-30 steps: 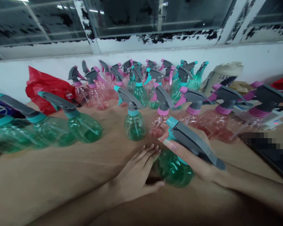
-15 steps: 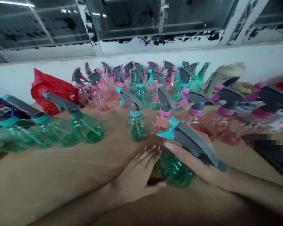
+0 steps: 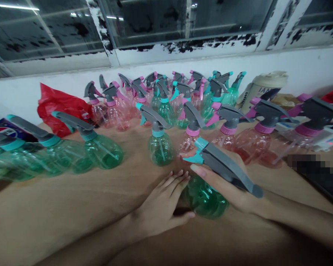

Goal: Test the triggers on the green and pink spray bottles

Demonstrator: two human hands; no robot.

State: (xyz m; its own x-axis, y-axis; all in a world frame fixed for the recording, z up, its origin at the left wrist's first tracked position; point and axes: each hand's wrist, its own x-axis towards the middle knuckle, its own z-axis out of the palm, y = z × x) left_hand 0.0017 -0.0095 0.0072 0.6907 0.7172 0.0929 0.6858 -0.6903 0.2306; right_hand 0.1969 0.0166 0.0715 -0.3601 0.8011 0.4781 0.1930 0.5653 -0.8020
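A green spray bottle (image 3: 204,199) stands on the brown table (image 3: 72,207) just in front of me. My right hand (image 3: 224,186) is wrapped round its grey and teal trigger head (image 3: 224,166), thumb along the side. My left hand (image 3: 162,207) rests against the bottle's left side, fingers straight and together, thumb curled under its base.
Several green and pink spray bottles (image 3: 159,146) stand in rows toward the white wall. More green ones (image 3: 100,149) line the left. A red bag (image 3: 58,107) lies back left, a cream tub (image 3: 262,90) back right, a dark flat object (image 3: 319,173) at right.
The trigger head has turned in my right hand: its teal nozzle tip now points out to the left. My left hand has stayed against the bottle.
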